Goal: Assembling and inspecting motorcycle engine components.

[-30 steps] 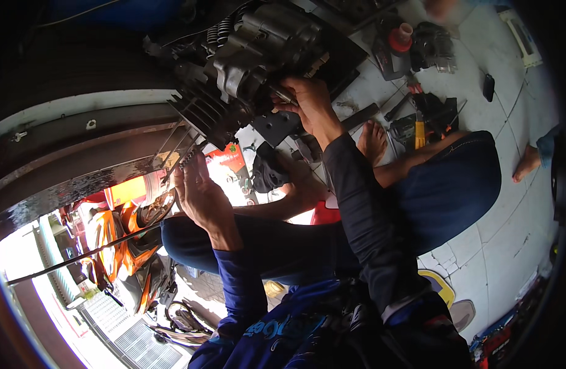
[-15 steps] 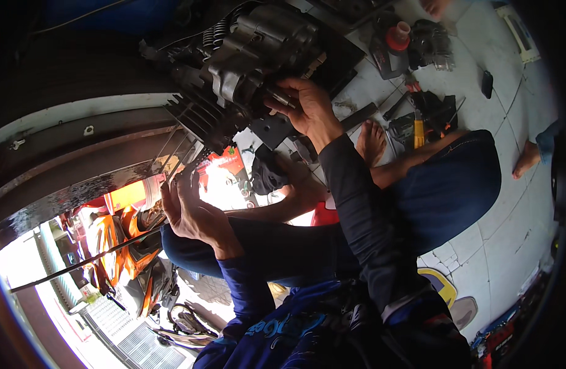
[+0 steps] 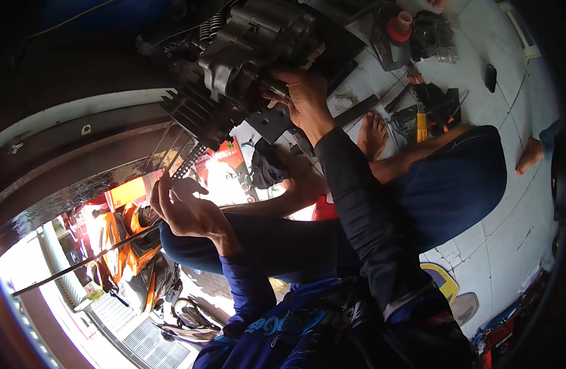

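Observation:
A dark motorcycle engine (image 3: 258,40) with a finned cylinder (image 3: 194,114) lies at the upper middle. My right hand (image 3: 307,101) is closed around a short round metal part (image 3: 275,87) at the engine's near side; its far end is hidden. From the cylinder's end a thin metal chain (image 3: 189,161) runs down to my left hand (image 3: 187,206), whose bent fingers hold its lower end. Thin metal studs (image 3: 163,147) stick out beside the chain, close to my left fingertips. Below the engine lies a dark flat plate (image 3: 272,125).
Yellow-handled pliers (image 3: 421,126) and a red-capped dark bottle (image 3: 381,46) are on the tiled floor, right. A black cloth-like item (image 3: 267,166) lies near my foot. An orange motorcycle (image 3: 126,240) stands lower left. Another person's foot (image 3: 529,157) shows at right.
My left hand has shifted slightly left and its fingers have changed pose, so more of the chain shows. My right hand stays on the round metal part. The view has moved a little.

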A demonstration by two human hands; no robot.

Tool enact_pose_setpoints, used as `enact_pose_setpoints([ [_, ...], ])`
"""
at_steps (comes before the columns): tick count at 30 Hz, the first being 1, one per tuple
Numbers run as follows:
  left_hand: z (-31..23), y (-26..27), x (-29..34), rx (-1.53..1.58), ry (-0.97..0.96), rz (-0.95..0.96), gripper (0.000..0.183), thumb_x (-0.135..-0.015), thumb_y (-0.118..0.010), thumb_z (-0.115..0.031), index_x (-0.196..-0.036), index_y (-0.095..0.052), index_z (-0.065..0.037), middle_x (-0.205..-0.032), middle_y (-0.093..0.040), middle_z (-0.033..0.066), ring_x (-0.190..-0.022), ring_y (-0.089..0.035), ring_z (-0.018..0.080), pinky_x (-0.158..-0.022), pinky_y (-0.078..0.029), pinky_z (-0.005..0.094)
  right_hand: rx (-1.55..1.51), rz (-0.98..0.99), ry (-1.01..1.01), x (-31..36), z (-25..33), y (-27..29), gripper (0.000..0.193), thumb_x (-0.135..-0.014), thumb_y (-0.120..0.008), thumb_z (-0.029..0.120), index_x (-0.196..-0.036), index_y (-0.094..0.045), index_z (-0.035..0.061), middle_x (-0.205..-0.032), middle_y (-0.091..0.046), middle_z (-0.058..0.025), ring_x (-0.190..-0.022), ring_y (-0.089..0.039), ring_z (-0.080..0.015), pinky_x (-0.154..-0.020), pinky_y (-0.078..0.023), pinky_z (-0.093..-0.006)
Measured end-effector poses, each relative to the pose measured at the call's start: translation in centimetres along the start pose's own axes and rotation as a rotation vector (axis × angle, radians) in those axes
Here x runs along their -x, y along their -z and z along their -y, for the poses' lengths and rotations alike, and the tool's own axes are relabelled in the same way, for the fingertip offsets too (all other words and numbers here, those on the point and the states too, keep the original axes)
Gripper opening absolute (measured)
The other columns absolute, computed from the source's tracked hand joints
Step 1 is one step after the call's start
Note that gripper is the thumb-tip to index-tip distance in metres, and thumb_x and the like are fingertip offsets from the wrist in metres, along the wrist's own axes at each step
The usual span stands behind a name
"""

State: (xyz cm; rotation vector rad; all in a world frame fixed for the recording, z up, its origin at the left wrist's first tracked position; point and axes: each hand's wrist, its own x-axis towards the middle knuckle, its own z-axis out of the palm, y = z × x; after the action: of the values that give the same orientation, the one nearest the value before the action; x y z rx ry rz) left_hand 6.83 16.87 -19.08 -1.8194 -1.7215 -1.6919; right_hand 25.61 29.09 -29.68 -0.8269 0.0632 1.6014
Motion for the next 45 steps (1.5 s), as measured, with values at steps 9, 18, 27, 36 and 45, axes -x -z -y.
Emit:
enact_pose_setpoints([
  [9, -0.6, 0.0, -1.7, -0.175, 0.062, 0.037, 0.017, -0.093, -0.054, 0.003, -0.107, -0.061, 0.007, -0.104, -0.063, 0.0152, -0.074, -0.072, 0.0261, -0.058, -0.061, 0.0294, 0.217, 0.037, -0.122, 0.1, 0.3, -0.3, 0.027, -0.096, -0.053, 0.012, -0.111, -0.061, -0.0095, -0.095, -0.069, -0.0219, -0.074, -0.071, -0.0352, -0.059, -0.063, -0.045],
  [18, -0.2, 0.9, -1.9, -0.329, 0.105, 0.087, 0.015, -0.086, -0.066, -0.002, -0.101, -0.067, 0.003, -0.099, -0.064, 0.0105, -0.077, -0.069, 0.0172, -0.066, -0.06, 0.0277, 0.249, 0.109, -0.141, -1.3, 1.0, 0.6, 0.022, -0.09, -0.059, 0.006, -0.103, -0.063, -0.0108, -0.09, -0.069, -0.0223, -0.072, -0.071, -0.0356, -0.061, -0.063, -0.0457],
  [27, -0.8, 0.4, -2.3, -0.09, 0.303, 0.013, 0.016, -0.087, -0.064, 0.004, -0.101, -0.059, 0.009, -0.084, -0.069, 0.0202, -0.069, -0.072, 0.0266, -0.064, -0.063, 0.0336, 0.497, 0.006, 0.021, -0.1, 1.4, 0.0, 0.02, -0.087, -0.065, 0.008, -0.098, -0.065, -0.0083, -0.079, -0.07, -0.0183, -0.059, -0.07, -0.0264, -0.048, -0.061, -0.0356],
  [36, -0.2, 0.7, -2.4, 0.0, 0.246, -0.042, 0.016, -0.085, -0.067, 0.002, -0.1, -0.061, 0.004, -0.082, -0.069, 0.0117, -0.069, -0.07, 0.0229, -0.063, -0.061, 0.0308, 0.347, 0.099, -0.108, -0.4, 1.5, 0.2, 0.02, -0.089, -0.06, 0.005, -0.102, -0.063, -0.0111, -0.082, -0.069, -0.0213, -0.063, -0.07, -0.0319, -0.051, -0.062, -0.0401],
  [45, -0.9, 0.9, -3.0, -0.047, 0.334, 0.02, 0.023, -0.093, -0.059, -0.006, -0.111, -0.058, 0.007, -0.082, -0.071, 0.0193, -0.073, -0.071, 0.0238, -0.07, -0.06, 0.0317, 0.378, 0.097, -0.072, -1.7, 0.6, 0.6, 0.026, -0.086, -0.062, 0.002, -0.108, -0.061, -0.0122, -0.09, -0.069, -0.0218, -0.067, -0.071, -0.0326, -0.053, -0.063, -0.0419],
])
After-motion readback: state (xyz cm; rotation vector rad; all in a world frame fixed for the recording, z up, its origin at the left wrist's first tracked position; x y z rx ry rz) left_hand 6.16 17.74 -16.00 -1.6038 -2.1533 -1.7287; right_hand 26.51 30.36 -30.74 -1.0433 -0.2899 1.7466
